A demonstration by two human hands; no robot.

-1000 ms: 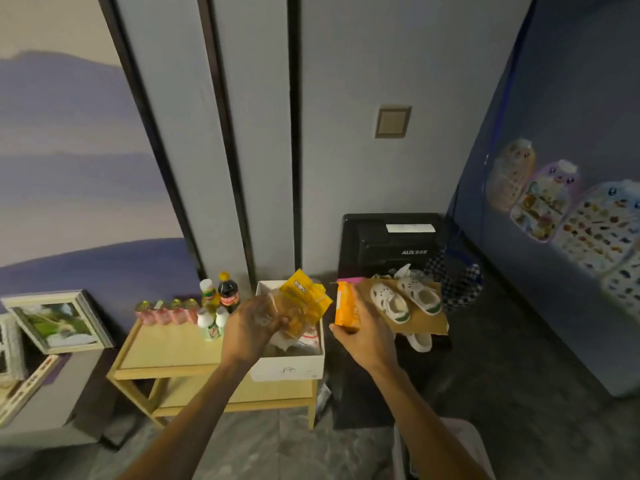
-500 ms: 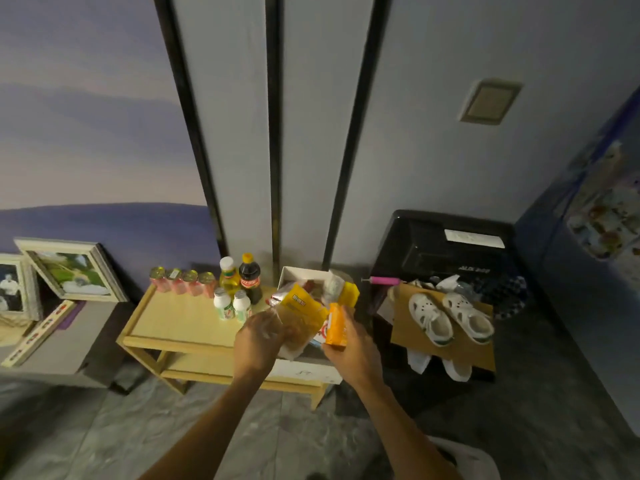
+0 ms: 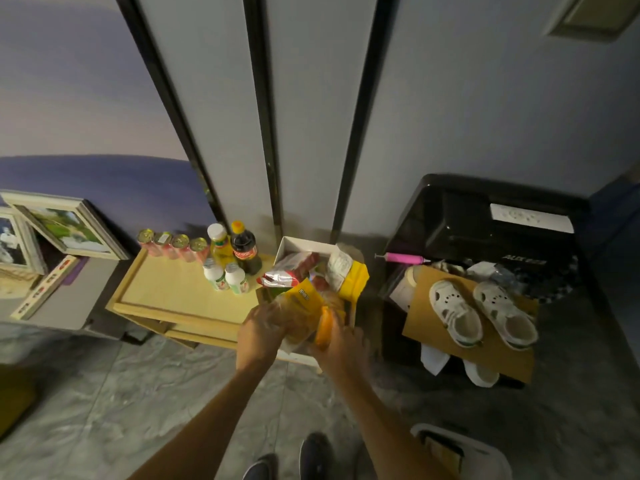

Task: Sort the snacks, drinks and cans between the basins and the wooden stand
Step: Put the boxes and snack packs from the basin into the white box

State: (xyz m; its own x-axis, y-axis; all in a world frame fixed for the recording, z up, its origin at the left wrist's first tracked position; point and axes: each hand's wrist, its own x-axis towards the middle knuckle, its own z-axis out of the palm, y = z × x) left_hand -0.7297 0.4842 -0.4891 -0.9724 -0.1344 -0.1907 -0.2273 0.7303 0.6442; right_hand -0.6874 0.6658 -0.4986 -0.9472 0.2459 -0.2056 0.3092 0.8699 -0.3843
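Clutching yellow bag (image 3: 304,301) in left grip (image 3: 259,336), fingers curled round it; gripping orange packet (image 3: 323,329) in right grip (image 3: 341,351). Both held touching, over front of snack-filled box (image 3: 294,241) at right end of bench (image 3: 173,296). Cans (image 3: 173,243) and bottles (image 3: 239,249) along back.

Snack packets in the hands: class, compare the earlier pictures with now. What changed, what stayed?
The left hand with the yellow bag and the right hand with the orange packet came together and down to the near edge of the box. Both keep their grip; nothing let go. Cans and bottles on the stand stayed put.
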